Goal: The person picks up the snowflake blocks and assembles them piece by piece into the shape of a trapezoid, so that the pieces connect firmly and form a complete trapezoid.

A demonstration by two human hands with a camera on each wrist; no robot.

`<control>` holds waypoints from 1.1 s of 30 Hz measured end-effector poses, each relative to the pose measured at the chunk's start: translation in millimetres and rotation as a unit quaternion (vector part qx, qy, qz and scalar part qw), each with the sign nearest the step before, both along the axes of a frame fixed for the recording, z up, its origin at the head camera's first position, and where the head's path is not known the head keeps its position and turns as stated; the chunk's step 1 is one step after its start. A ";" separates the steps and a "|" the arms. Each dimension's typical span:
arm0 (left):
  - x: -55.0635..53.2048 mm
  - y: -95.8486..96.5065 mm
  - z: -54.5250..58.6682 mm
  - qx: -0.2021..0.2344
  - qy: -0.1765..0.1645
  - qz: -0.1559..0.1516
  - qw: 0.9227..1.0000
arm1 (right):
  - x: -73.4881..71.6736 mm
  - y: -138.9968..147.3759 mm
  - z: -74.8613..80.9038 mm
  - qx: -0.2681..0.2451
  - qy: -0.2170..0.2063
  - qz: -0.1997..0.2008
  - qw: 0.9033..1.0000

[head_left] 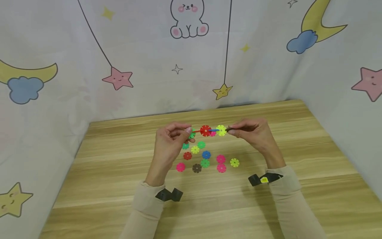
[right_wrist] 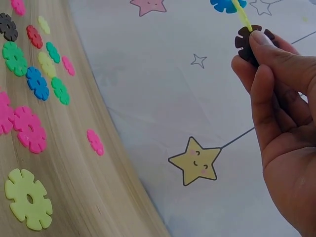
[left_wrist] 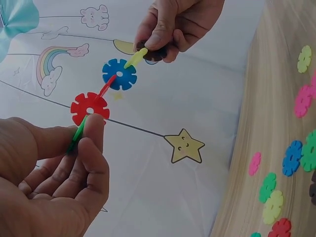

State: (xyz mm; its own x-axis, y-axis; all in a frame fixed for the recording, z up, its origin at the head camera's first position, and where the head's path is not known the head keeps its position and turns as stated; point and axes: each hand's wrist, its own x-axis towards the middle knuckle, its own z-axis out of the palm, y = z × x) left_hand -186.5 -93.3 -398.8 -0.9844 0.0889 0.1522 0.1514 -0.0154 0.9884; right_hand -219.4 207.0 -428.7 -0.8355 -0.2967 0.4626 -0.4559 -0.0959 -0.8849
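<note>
Both hands hold up a chain of notched plastic flower discs, linked slot to slot. My left hand [head_left: 170,141] pinches the green disc [left_wrist: 78,133] at one end between thumb and fingers. From there run a red disc [left_wrist: 81,105], a second red disc [left_wrist: 104,88] seen edge-on, a blue disc [left_wrist: 114,67] and a yellow disc [head_left: 221,130]. At the other end, the thumb and fingers of my right hand [head_left: 252,131] grip a dark brown disc [right_wrist: 243,43], partly covered by them. In the head view the chain stretches level between the hands, above the table.
Loose discs lie on the wooden table [head_left: 113,166] below the hands, among them a blue disc [head_left: 206,154], a brown disc [head_left: 196,168], a yellow disc [head_left: 234,162] and several pink and green ones. A printed white curtain [head_left: 149,49] hangs behind the table.
</note>
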 end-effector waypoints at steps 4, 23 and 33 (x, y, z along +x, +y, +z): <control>1.3 2.3 1.0 0.002 0.005 -0.002 1.000 | 1.4 -0.6 -0.4 0.004 0.006 -0.013 1.000; 1.4 0.8 -0.4 0.012 0.013 0.003 1.000 | 15.8 0.7 2.2 0.041 -0.030 -0.058 0.997; 2.8 -2.4 2.3 0.001 0.016 0.011 1.000 | 31.3 16.9 -27.3 0.095 -0.104 -0.072 0.987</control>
State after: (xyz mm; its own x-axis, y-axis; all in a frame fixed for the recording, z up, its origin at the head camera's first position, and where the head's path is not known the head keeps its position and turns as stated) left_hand -183.6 -95.7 -396.5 -0.9806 0.0666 0.1843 0.1837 -0.0139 0.9829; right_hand -188.0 223.9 -456.0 -0.9466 -0.2328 0.2232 -0.2586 0.1343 -0.9566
